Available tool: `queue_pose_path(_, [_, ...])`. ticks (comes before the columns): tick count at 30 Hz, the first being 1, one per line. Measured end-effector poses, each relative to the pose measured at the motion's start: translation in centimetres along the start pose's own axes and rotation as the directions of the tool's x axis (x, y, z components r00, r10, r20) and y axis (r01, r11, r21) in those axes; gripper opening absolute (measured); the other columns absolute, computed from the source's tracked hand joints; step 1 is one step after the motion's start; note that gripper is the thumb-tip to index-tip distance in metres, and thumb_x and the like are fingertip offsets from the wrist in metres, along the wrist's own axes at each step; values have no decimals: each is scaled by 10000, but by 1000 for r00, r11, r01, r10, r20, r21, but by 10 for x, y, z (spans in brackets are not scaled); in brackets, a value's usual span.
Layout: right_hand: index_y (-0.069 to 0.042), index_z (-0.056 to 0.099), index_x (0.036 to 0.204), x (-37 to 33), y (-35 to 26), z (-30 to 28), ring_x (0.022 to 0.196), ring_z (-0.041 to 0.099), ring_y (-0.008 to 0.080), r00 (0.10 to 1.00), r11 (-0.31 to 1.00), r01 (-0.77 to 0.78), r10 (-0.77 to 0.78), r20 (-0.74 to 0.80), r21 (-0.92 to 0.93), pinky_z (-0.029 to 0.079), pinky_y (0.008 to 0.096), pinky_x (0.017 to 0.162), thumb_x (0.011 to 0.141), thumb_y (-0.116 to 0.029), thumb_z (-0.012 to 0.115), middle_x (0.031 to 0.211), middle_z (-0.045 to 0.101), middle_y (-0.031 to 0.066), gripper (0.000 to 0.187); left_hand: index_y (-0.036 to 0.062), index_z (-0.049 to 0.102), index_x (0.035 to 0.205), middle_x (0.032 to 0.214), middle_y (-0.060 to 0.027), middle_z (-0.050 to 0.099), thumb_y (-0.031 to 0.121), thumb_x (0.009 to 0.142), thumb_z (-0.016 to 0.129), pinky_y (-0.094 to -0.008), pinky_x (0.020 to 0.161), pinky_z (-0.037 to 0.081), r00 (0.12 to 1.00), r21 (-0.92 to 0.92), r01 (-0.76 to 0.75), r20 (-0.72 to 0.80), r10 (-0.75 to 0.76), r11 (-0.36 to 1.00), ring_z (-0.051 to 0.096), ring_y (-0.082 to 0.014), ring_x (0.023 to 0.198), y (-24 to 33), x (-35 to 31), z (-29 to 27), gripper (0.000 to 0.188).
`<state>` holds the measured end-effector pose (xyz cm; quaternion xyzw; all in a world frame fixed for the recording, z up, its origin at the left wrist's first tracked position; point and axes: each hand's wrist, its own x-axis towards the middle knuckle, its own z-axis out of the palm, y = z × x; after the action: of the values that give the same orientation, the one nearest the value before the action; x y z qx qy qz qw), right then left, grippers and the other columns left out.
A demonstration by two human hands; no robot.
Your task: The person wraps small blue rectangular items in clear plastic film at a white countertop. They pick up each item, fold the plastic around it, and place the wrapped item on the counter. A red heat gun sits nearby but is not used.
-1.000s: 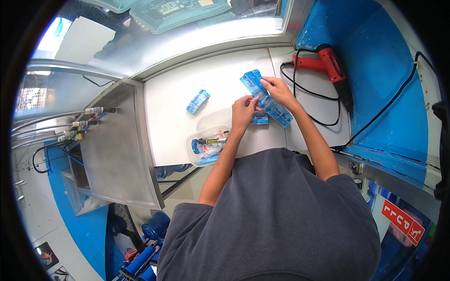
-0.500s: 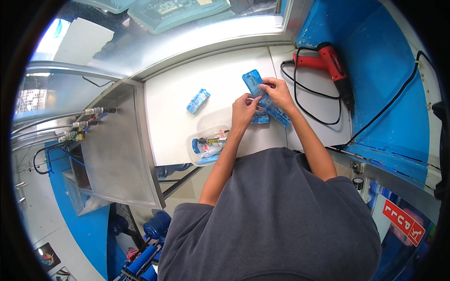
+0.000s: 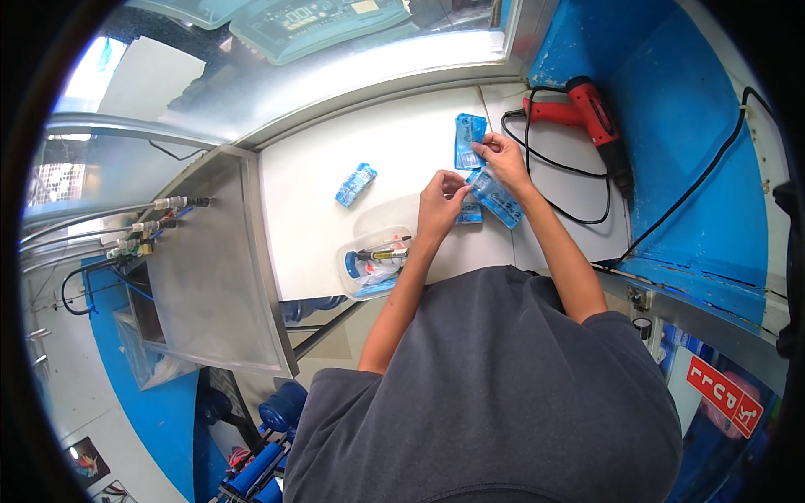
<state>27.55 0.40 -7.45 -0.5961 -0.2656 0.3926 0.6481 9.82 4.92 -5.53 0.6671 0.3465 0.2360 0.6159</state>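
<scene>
Two flat blue printed plastic labels are at my hands above the white table. My right hand pinches the upper label by its right edge. The lower label slants down to the right, partly behind my right hand. My left hand is closed, thumb against fingers, at the upper left end of that lower label. Beneath it, a stack of similar blue labels lies on the table, partly covered. Farther left rests a bundle of blue labels.
A clear plastic tub with a tape roll, pens and bags stands by my left forearm. At the right lies a red and black heat gun with its looped black cord. A steel panel borders the white table on the left.
The upper label has turned more upright and shifted right, apart from the lower one at its far end. My left hand has moved slightly right and its fingers have drawn together.
</scene>
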Motion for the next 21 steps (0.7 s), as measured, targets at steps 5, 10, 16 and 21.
queue_pose_path(5, [3, 668, 924, -4, 3, 9, 707, 563, 29, 999, 999, -36, 36, 13, -37, 437, 203, 617, 899, -70, 727, 778, 677, -5, 97, 12, 644, 979, 918, -40, 716, -15, 875, 693, -240, 688, 513, 997, 45, -68, 47, 66, 997, 654, -92, 783, 5, 0, 3, 118])
queue_pose_path(10, [-15, 662, 895, -8, 1, 8, 702, 557, 28, 997, 995, -28, 34, 68, -96, 429, 204, 615, 899, -64, 720, 771, 671, -11, 76, 25, 685, 953, 906, -22, 727, -49, 865, 636, -220, 633, 468, 997, 96, -83, 2, 83, 992, 607, -64, 721, 5, -4, 3, 125])
queue_pose_path(16, [-34, 651, 868, -11, -3, 9, 696, 536, 20, 997, 997, -37, 41, 61, -67, 413, 209, 610, 911, -72, 709, 758, 658, -25, 82, 52, 701, 971, 908, -1, 732, -45, 858, 624, -216, 603, 447, 994, 127, -112, 2, 113, 986, 585, -55, 685, 7, -5, 9, 167])
queue_pose_path(21, [-35, 646, 873, -9, -5, 13, 701, 534, 19, 998, 999, -17, 19, 64, -34, 407, 208, 610, 913, -95, 719, 757, 655, -27, 102, 58, 705, 950, 910, 11, 732, -35, 858, 628, -219, 573, 432, 994, 151, -108, -12, 111, 983, 567, -49, 653, 9, -8, 8, 151])
